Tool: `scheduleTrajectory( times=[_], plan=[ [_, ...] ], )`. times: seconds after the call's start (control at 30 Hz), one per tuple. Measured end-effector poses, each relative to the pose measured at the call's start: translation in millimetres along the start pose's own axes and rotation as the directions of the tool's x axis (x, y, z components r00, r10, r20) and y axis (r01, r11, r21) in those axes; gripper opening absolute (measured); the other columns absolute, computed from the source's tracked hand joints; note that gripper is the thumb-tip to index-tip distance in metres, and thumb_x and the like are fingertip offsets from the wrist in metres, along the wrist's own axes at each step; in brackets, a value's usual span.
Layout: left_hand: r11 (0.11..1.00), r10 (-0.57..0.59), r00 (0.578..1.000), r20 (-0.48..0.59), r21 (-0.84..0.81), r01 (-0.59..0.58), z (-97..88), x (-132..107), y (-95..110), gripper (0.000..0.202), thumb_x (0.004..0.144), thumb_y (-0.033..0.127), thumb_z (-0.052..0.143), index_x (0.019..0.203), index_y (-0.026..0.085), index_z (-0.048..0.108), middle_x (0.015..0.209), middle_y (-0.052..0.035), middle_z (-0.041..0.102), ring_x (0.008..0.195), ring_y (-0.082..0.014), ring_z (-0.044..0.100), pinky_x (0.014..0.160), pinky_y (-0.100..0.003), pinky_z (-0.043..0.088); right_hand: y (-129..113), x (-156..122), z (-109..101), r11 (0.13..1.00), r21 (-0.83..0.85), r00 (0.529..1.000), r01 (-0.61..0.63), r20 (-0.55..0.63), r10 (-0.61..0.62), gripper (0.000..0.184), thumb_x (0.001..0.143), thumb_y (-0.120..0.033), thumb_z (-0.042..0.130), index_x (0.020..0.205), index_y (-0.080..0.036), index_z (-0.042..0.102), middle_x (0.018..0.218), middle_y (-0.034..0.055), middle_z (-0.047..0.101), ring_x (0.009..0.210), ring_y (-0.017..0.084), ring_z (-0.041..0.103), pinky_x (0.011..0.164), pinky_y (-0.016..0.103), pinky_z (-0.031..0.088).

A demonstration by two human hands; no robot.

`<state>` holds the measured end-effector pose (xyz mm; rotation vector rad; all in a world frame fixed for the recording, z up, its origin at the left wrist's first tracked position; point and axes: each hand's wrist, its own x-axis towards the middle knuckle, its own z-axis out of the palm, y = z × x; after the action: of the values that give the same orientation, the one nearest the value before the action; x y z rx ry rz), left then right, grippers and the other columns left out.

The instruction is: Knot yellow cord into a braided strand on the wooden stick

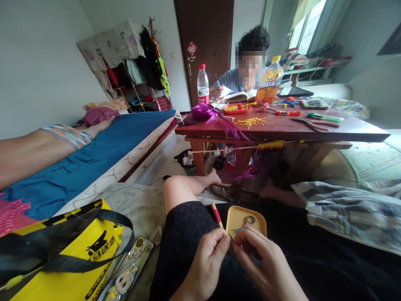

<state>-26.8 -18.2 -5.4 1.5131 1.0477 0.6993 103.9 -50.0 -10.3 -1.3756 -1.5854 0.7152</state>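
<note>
Above the dark lap (181,238), a red-banded stick (216,213) jutting past the left hand (206,260), thumb and forefinger pinching its near end, right hand (265,256) just beside, fingers narrowed, their hold unclear from where I stand, yellow tray (237,215) beyond.

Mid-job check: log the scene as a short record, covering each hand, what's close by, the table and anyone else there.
Left hand: the left hand grips a red-and-tan stick
Right hand: the right hand has its fingertips close to the left's; anything pinched is too small to tell
Just beyond hands: yellow tray with scissors
Table: purple strands, yellow pieces, pliers
Across table: a person with an open book
Left side: yellow bag
</note>
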Motion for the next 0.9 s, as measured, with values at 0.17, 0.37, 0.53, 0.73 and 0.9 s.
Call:
scheduleTrajectory(
  times=[0.17, 0.37, 0.53, 0.73, 0.9],
  plan=[
    [0.998, -0.018, 0.999, 0.028, -0.067, 0.02, -0.9, -0.8, 1.6, 0.035, 0.086, 0.044, 0.038, 0.063, 0.018, 0.039, 0.062, 0.003, 0.034, 0.063, -0.0114, 0.033, 0.059, -0.021, 0.029, -0.9, 3.0, -4.5, 0.992, 0.105, 0.992, -0.069, 0.114, 0.057, 0.021, 0.083, -0.027, 0.044, 0.065, -0.017, 0.049, 0.062, -0.0003, 0.05, 0.058, 0.012, 0.047, 0.053, 0.021, 0.038],
    [0.998, -0.019, 0.997, 0.079, -0.052, 0.023, -2.0, -0.5, 1.3, 0.036, 0.086, 0.043, 0.039, 0.061, 0.017, 0.038, 0.061, 0.003, 0.033, 0.062, -0.0111, 0.032, 0.058, -0.022, 0.027, 1.7, 3.0, -5.2, 0.961, 0.228, 0.981, -0.156, 0.154, 0.122, 0.021, 0.081, -0.029, 0.045, 0.066, -0.016, 0.05, 0.06, 0.0001, 0.051, 0.056, 0.012, 0.045, 0.052, 0.021, 0.039],
    [0.995, -0.036, 0.995, 0.091, -0.095, 0.045, -1.3, -0.3, -2.6, 0.036, 0.085, 0.046, 0.039, 0.063, 0.017, 0.038, 0.062, 0.0029, 0.033, 0.063, -0.0111, 0.031, 0.058, -0.022, 0.028, -1.0, 2.8, -3.5, 0.968, 0.203, 0.985, -0.144, 0.124, 0.121, 0.021, 0.08, -0.029, 0.046, 0.064, -0.016, 0.05, 0.058, -0.0011, 0.049, 0.055, 0.011, 0.043, 0.05, 0.02, 0.036],
    [0.992, -0.067, 0.995, 0.08, -0.102, 0.075, 0.2, 0.4, -2.0, 0.04, 0.084, 0.05, 0.039, 0.061, 0.017, 0.037, 0.061, 0.003, 0.032, 0.062, -0.0113, 0.031, 0.058, -0.021, 0.027, -3.6, 2.6, -4.1, 0.984, 0.141, 0.991, -0.113, 0.084, 0.102, 0.02, 0.08, -0.027, 0.046, 0.063, -0.017, 0.05, 0.057, -0.0014, 0.049, 0.054, 0.011, 0.044, 0.048, 0.02, 0.035],
    [0.994, -0.076, 0.995, 0.06, -0.076, 0.08, -0.4, 1.6, -0.4, 0.041, 0.082, 0.052, 0.041, 0.061, 0.017, 0.04, 0.06, 0.0032, 0.033, 0.061, -0.0111, 0.031, 0.056, -0.021, 0.027, 7.8, 0.1, -1.3, 1.0, -0.011, 0.999, 0.009, 0.036, -0.009, 0.02, 0.083, -0.026, 0.045, 0.065, -0.018, 0.05, 0.06, -0.0013, 0.051, 0.053, 0.011, 0.047, 0.049, 0.02, 0.037]
  ],
)
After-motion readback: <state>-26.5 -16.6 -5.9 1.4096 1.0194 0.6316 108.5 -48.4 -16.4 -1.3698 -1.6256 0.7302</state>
